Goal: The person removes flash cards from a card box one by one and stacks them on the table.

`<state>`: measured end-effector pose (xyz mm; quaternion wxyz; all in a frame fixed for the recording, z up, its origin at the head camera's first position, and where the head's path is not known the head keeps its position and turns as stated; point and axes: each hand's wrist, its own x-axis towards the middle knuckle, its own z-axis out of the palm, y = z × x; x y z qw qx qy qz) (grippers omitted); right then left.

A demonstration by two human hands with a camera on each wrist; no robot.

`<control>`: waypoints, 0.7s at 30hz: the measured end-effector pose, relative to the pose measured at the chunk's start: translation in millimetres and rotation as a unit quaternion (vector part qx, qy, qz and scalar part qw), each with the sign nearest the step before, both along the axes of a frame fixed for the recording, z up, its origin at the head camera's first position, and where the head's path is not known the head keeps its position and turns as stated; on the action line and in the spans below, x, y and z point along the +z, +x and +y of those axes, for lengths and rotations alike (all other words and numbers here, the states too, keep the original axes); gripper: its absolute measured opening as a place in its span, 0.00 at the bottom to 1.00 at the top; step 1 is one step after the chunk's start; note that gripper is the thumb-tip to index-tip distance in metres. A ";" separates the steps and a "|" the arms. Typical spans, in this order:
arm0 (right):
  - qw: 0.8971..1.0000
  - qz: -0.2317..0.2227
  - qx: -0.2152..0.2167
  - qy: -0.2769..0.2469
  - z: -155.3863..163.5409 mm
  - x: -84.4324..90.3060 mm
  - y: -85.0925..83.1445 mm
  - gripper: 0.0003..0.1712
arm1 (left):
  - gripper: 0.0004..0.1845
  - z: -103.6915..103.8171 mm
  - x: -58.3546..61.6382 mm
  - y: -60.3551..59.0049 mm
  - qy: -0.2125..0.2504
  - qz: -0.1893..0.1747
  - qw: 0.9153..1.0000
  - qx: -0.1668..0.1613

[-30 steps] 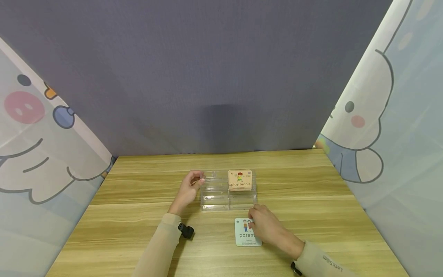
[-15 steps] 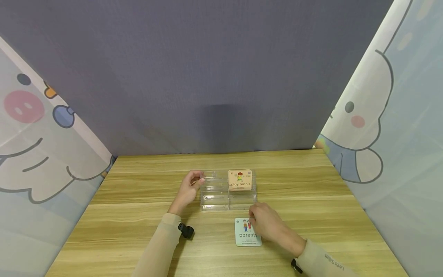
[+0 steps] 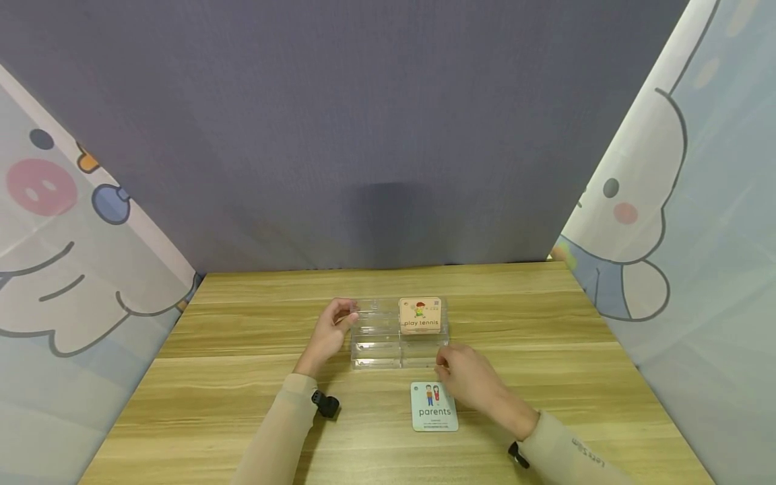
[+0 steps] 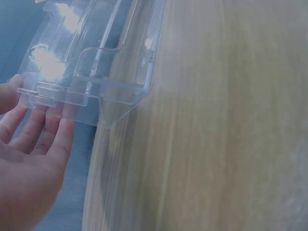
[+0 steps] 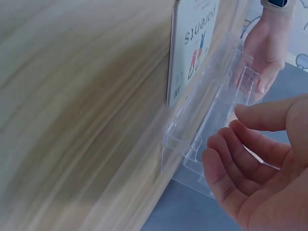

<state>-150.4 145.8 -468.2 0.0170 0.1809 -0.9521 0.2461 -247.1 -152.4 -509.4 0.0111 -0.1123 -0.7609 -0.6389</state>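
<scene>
In the head view, a person's left hand (image 3: 329, 333) is gripping the left side of a clear rack (image 3: 383, 331) that is standing on a wood-grain table (image 3: 242, 337). A "play tennis" card (image 3: 421, 315) is resting in the rack's right column, toward the back. The right hand (image 3: 469, 377) is hovering by the rack's front right corner, and a pale "parents" card (image 3: 434, 407) is lying flat on the table just in front of the rack, below the fingertips.

In the left wrist view, the thumb is pressing the rack's edge from above while the fingers are supporting it from beneath.

In the right wrist view, the right hand's fingers are curling loosely around nothing visible; whether they are touching the rack behind them is impossible to tell. The "parents" card is lying beyond the fingertips.
</scene>
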 end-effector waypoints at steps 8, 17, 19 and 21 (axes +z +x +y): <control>0.999 0.036 0.001 -0.017 4.6 2.8 -6.1 0.06 | 0.17 2.5 15.2 6.8 0.002 -0.016 1.000 -0.007; 0.998 0.045 -0.013 -0.050 7.6 7.1 -12.8 0.05 | 0.17 6.9 29.7 17.5 0.007 -0.008 1.000 -0.006; 0.997 0.052 -0.017 -0.056 7.9 9.0 -13.8 0.05 | 0.16 6.6 29.6 17.2 0.004 -0.009 1.000 -0.005; 0.996 0.057 -0.024 -0.058 8.1 11.4 -14.8 0.04 | 0.16 6.2 30.1 17.3 0.002 -0.010 1.000 -0.004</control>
